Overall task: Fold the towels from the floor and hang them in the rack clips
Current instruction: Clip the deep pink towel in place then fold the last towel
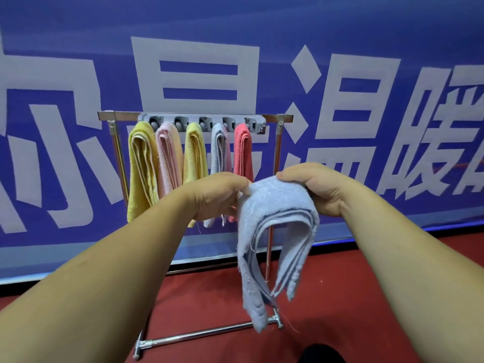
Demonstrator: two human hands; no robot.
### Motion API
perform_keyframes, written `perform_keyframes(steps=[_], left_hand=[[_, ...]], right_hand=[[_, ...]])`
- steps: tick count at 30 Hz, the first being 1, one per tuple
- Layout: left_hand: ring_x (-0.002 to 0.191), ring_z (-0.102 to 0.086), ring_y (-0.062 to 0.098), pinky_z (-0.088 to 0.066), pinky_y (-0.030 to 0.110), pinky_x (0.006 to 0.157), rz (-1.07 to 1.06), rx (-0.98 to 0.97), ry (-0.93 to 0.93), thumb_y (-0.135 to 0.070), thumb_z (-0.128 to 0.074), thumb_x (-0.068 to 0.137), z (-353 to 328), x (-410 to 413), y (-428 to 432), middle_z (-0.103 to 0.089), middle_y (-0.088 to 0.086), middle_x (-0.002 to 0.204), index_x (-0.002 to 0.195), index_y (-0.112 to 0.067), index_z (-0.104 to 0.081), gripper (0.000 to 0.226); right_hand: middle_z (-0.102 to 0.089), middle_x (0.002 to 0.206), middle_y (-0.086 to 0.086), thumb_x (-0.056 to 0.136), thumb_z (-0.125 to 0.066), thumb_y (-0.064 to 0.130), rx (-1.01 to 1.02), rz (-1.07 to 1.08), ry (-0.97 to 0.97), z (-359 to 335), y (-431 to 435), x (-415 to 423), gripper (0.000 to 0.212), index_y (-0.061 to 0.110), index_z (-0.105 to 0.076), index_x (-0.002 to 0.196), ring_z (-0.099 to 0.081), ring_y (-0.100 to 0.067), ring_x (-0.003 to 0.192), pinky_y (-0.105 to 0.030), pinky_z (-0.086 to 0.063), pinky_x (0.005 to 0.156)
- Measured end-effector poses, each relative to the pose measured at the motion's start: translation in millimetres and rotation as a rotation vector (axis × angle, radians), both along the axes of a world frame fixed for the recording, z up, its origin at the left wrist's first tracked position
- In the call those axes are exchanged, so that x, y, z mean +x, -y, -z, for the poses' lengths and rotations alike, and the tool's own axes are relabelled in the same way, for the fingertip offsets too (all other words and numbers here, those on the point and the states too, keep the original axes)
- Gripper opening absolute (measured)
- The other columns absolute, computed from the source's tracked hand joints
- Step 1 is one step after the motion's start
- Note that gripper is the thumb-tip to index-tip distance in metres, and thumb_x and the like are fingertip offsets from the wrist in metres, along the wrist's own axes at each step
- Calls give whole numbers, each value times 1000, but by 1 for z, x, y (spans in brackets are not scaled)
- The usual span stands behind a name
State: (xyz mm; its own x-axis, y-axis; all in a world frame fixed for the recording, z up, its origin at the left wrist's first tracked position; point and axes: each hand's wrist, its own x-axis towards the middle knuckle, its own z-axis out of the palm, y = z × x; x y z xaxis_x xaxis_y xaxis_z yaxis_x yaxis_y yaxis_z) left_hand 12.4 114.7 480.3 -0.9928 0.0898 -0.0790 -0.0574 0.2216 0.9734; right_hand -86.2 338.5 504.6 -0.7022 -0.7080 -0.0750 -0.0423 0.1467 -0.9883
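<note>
Before the towel rack (277,117), left hand (217,197) and right hand (322,192) are pinching the folded blue towel (277,203) along its crease, keeping layers aligned for clipping.

The light blue towel (277,205) in the middle of the frame is one plain colour. Behind it hang five more: a yellow towel (142,163), a pink towel (169,155), a second yellow towel (195,153), a pale grey-blue towel (218,148) and a coral red towel (243,153). The rack (209,333) is shiny silver, and its clip bar (192,119) is grey. The banner (65,27) is blue with big white letters — the floor (340,297) is dark red.
</note>
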Motion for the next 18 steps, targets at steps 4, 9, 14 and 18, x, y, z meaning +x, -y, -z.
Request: perform_keyframes(steps=[4,9,14,18], left_hand=[[73,-55,24,-44,39,70,37,-16,-6,-12,-57,85,-5,-11,-7,-64,10,81,84,-14,-69,12],[75,-56,19,-52,29,67,-26,-45,-37,-5,-53,98,-20,-30,-8,-62,8,84,85,-13,-65,20],[68,-47,14,-41,24,60,-72,-228,-57,-7,-56,95,-29,-65,-16,-55,1,77,82,-15,-60,16],[76,-56,17,-45,32,65,-237,-653,-293,-15,-57,92,-41,-104,-14,-65,-3,86,91,-19,-63,6]], right_hand=[[-75,109,-25,99,-65,16,-28,39,-39,-7,-3,-7,30,-7,-73,117,-71,-33,95,-49,-55,91],[-73,91,-12,97,-65,5,-92,112,-85,-18,-6,-24,13,8,-78,95,-65,-25,83,-38,-53,76],[-70,99,-13,94,-66,6,-81,177,-165,-29,2,-56,18,15,-77,105,-59,-24,82,-35,-47,69],[-68,90,-8,96,-64,4,-121,255,-288,-38,11,-91,18,14,-74,107,-59,-17,69,-25,-46,52]])
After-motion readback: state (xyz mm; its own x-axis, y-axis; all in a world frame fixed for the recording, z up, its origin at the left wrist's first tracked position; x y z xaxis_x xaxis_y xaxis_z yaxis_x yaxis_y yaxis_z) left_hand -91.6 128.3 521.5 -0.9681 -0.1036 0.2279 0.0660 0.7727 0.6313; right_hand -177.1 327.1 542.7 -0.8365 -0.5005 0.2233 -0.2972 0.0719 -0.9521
